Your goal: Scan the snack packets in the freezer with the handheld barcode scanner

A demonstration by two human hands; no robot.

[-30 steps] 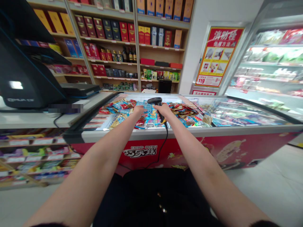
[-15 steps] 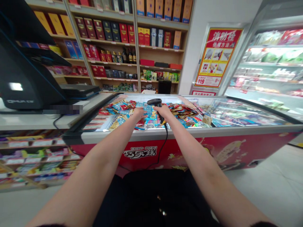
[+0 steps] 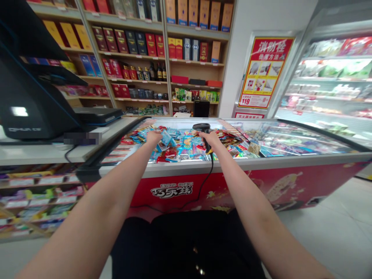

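Note:
My right hand (image 3: 211,140) is closed round the grip of a black barcode scanner (image 3: 201,126), its head pointing left and its cord (image 3: 205,181) hanging over the freezer's front. Over the left part of the pile, my left hand (image 3: 154,137) is closed on a light blue snack packet (image 3: 166,138), which stands tilted at its fingers. Beneath both hands, many colourful small packets (image 3: 187,142) lie heaped on the glass top of the chest freezer (image 3: 122,170). The left fingertips are partly hidden behind the hand.
A black checkout machine (image 3: 37,100) stands on the white counter (image 3: 17,153) at left. Shelves (image 3: 130,56) of boxes and bottles line the back. At right are a red poster (image 3: 266,71) and a lit refrigerated display (image 3: 334,85). The scanner cord loops low across the freezer front.
My left hand has moved left with the light blue packet, away from the scanner. My right hand and the scanner have shifted a little to the right.

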